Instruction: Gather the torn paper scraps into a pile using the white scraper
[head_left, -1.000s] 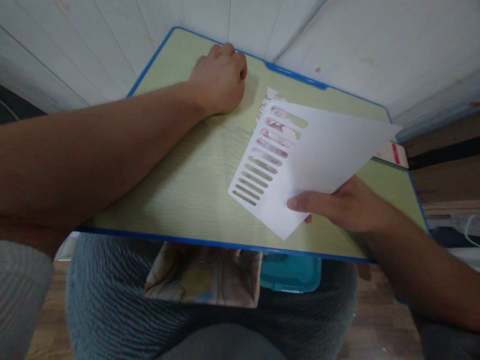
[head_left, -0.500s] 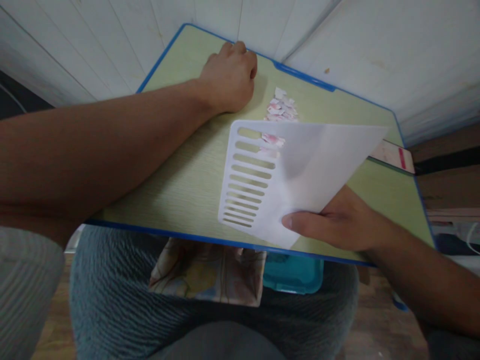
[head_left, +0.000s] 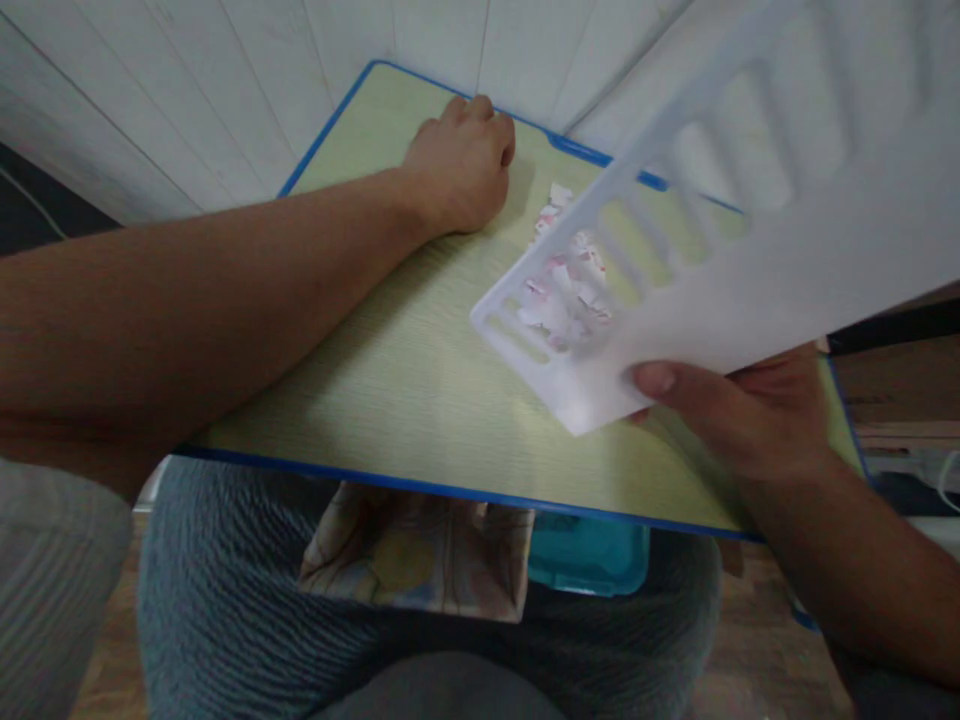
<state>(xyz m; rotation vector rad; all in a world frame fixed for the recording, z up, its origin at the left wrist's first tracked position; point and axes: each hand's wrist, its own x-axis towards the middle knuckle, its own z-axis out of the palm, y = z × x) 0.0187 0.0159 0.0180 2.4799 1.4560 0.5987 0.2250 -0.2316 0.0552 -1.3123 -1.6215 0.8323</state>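
Observation:
My right hand grips a white plastic sheet with a row of slots along one side, thumb on its face and fingers behind. The sheet is tilted up above the table, and its upper end is blurred and runs out of view. Through and beside the slots I see a small pile of torn paper bits, white with pink marks, partly hidden by the sheet. My left hand rests as a loose fist on the table near its far edge, left of the paper bits. Its palm is hidden.
The light green table has a blue rim and stands over my lap, against a white panelled wall. Below its near edge are a patterned cloth item and a teal plastic container. Brown boxes stand at the right.
My right hand has turned and raised the slotted sheet, its slotted side swinging up and to the right. More of the paper pile shows through the slots. My left hand has stayed put.

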